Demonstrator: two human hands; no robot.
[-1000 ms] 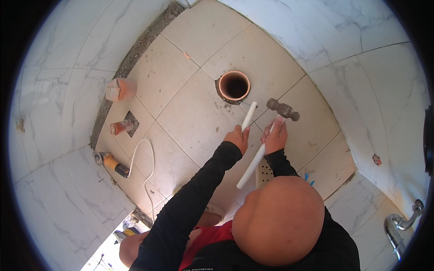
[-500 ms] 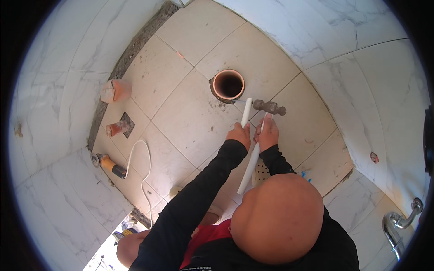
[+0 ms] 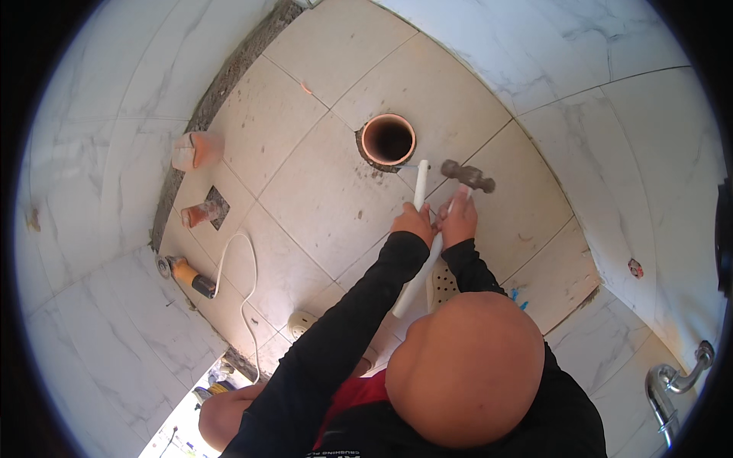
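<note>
1. While the left hand (image 3: 413,221) is closing around a white-handled tool (image 3: 421,185), the right hand (image 3: 460,220) is gripping a hammer (image 3: 433,254) just behind its head, fingers curled; the hands are almost meeting.
2. Near the floor's (image 3: 305,195) middle, the tool's far end is sitting just beside an open orange pipe (image 3: 389,138); the hammer's handle is slanting back toward the person.
3. Toward the left edge an orange stub (image 3: 201,214) is rising, and a grinder (image 3: 186,275) is lying near the left corner. Tile is stretching between pipe and right edge, giving room.
4. Compared with half a second ago, the hammer's head is standing farther right of the tool's end.
</note>
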